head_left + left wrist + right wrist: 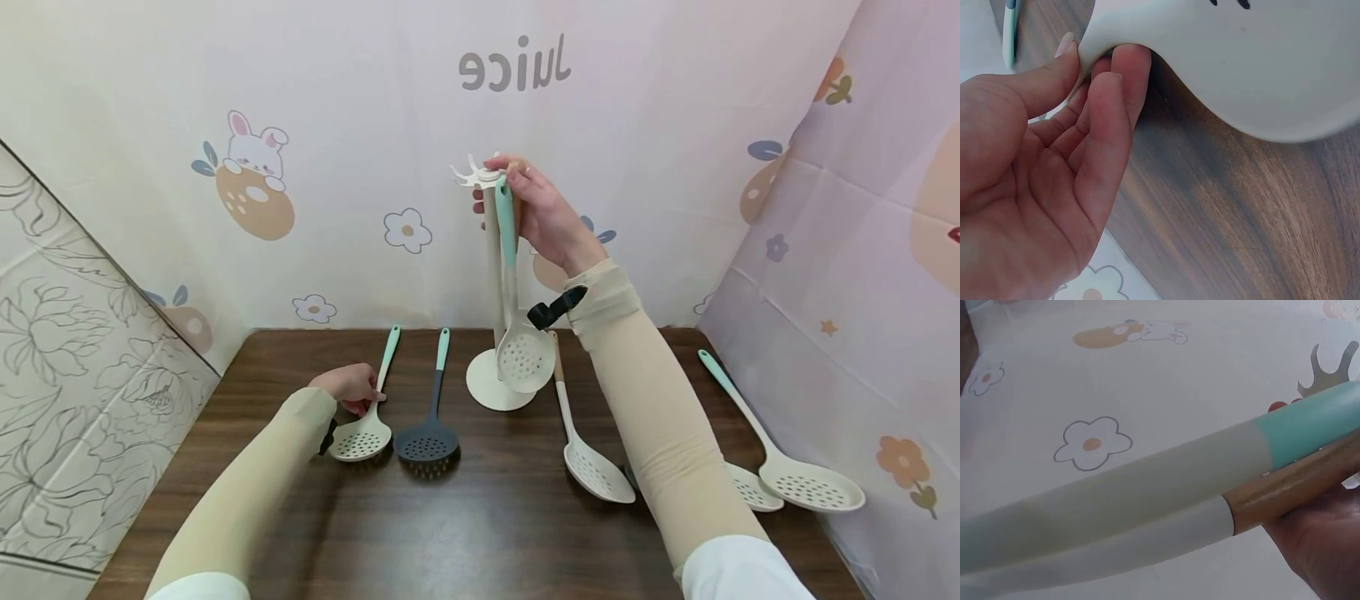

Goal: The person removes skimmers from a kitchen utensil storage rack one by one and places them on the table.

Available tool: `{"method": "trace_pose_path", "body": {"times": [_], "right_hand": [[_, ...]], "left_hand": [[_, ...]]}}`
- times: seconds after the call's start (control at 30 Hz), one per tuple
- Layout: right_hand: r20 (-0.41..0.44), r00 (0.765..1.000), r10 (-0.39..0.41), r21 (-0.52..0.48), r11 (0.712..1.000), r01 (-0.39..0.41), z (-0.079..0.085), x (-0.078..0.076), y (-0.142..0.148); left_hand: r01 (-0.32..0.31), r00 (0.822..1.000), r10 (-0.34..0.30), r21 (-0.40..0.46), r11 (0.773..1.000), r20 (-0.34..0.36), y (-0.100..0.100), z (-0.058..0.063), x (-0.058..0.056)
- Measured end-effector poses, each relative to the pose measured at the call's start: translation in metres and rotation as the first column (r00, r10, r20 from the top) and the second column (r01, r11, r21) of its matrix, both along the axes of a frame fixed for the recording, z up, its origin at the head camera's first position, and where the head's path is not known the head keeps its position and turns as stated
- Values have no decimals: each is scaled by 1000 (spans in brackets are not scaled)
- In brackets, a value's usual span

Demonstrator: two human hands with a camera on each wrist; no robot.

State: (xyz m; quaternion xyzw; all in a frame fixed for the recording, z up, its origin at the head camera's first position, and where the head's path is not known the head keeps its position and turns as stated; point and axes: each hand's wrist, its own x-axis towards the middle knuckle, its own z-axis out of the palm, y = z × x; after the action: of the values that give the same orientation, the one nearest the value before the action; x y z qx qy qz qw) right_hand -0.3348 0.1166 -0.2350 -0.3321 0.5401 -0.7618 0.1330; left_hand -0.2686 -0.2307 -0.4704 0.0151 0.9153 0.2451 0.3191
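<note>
My left hand [348, 386] pinches the neck of a white skimmer [362, 440] with a mint handle, low over the table at left. In the left wrist view, thumb and fingers meet at the neck of the white skimmer [1222, 69]. My right hand [551, 217] grips the top of a cream utensil stand [493, 250], fingertips showing past the pole. A mint-handled slotted utensil [527, 358] hangs from the stand. Beside its mint handle [1313, 422], a wooden handle [1291, 494] runs against the right hand; its lower end is hidden in the head view.
A dark grey skimmer [426, 442] lies between the left hand and the stand. Right of the stand lies a wooden-handled slotted spoon [596, 473]. Farther right, a mint-handled slotted spoon [813, 486] overlaps another white slotted head [753, 490], partly behind the right sleeve. A printed curtain [360, 125] backs the table.
</note>
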Motion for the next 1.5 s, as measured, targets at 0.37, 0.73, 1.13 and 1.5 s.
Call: {"method": "trace_pose_path", "body": {"times": [0.37, 0.73, 1.13, 1.5], "right_hand": [[25, 987, -160, 22, 987, 160, 3, 7, -1], [0, 940, -341, 55, 939, 340, 6, 21, 0], [-47, 861, -506, 49, 860, 508, 6, 34, -3], [-266, 834, -484, 82, 850, 520, -8, 26, 8]], "left_hand": [[13, 1000, -13, -5, 1000, -5, 1, 2, 1], [8, 1000, -8, 16, 1000, -2, 3, 2, 4], [21, 1000, -21, -22, 1000, 0, 3, 6, 1], [91, 996, -90, -207, 974, 15, 11, 34, 4]]}}
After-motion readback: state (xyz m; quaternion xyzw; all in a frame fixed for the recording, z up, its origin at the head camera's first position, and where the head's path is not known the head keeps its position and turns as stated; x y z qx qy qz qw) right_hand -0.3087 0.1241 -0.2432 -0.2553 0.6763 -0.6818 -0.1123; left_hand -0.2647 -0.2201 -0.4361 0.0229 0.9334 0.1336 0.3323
